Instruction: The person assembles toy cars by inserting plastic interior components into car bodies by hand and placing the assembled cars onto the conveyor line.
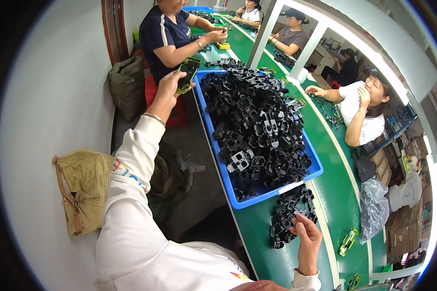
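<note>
Stretched out at the upper left, my left hand grips a bright green and black toy car body shell whose dark hollow side shows. It is beside the far left corner of a blue crate heaped with black plastic parts, a few of them grey. At the lower right, my right hand is by a small pile of black plastic parts on the green work surface. Its fingers are curled in at the pile's edge; what they hold, if anything, is too small to name.
A green conveyor table runs away from me, with another green car shell at right. Co-workers sit along both sides, one person across from the crate. White frame posts rise beyond it. Sacks stand along the left wall.
</note>
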A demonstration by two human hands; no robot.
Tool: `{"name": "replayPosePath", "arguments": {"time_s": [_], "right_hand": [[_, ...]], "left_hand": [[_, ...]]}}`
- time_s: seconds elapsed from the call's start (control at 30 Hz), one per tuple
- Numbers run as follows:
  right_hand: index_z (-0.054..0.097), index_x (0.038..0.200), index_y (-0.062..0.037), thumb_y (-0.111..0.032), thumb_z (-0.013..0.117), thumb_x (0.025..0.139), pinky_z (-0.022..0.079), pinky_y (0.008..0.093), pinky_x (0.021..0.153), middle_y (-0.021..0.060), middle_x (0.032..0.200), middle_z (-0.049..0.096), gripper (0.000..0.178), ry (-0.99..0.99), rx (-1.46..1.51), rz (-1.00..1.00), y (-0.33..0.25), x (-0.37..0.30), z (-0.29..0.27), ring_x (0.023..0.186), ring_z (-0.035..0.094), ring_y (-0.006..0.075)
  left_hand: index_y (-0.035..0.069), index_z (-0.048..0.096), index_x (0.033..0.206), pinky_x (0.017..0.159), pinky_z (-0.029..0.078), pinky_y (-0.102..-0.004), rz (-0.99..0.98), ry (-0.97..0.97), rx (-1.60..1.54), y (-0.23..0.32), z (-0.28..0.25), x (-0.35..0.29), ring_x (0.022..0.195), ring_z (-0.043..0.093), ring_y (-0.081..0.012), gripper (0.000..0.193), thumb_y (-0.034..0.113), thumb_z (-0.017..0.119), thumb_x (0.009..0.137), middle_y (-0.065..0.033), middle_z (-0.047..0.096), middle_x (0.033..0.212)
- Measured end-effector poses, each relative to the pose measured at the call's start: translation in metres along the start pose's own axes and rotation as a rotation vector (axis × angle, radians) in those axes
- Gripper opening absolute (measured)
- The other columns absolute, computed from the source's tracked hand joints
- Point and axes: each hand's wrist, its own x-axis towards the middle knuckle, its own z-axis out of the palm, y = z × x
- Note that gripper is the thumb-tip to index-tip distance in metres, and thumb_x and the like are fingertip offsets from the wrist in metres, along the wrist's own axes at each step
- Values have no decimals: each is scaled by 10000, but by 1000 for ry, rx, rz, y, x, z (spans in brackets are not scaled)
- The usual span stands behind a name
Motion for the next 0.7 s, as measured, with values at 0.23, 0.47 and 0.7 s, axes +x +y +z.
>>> {"name": "replayPosePath", "arguments": {"time_s": [0.23, 0.47, 0.7], "right_hand": [[664, 1236, -18, -19, 594, 961, 506, 232, 679, 63, 900, 669, 283, -59, -283, -175, -53, 52, 34, 766, 618, 108], [537, 1403, -120, 20, 594, 922, 521, 342, 629, 132, 873, 650, 505, -200, -722, -831, -101, 144, 125, 687, 630, 265], [498, 1433, -193, -57, 566, 910, 526, 423, 637, 154, 927, 685, 545, -119, -923, -917, -106, 187, 165, 754, 669, 349]], "left_hand": [[-42, 623, 973, 572, 596, -280, -149, -254, 86, -4, 29, -33, 683, 721, -243, 163, 115, 588, 942, -116, 672, 831], [-46, 642, 1117, 579, 593, -274, -341, -524, 126, -4, 86, -87, 673, 716, -202, 246, 120, 593, 942, -93, 693, 887], [-47, 670, 1071, 574, 596, -284, -418, -537, 174, -14, 100, -88, 658, 706, -192, 215, 109, 596, 942, -85, 695, 844]]}}
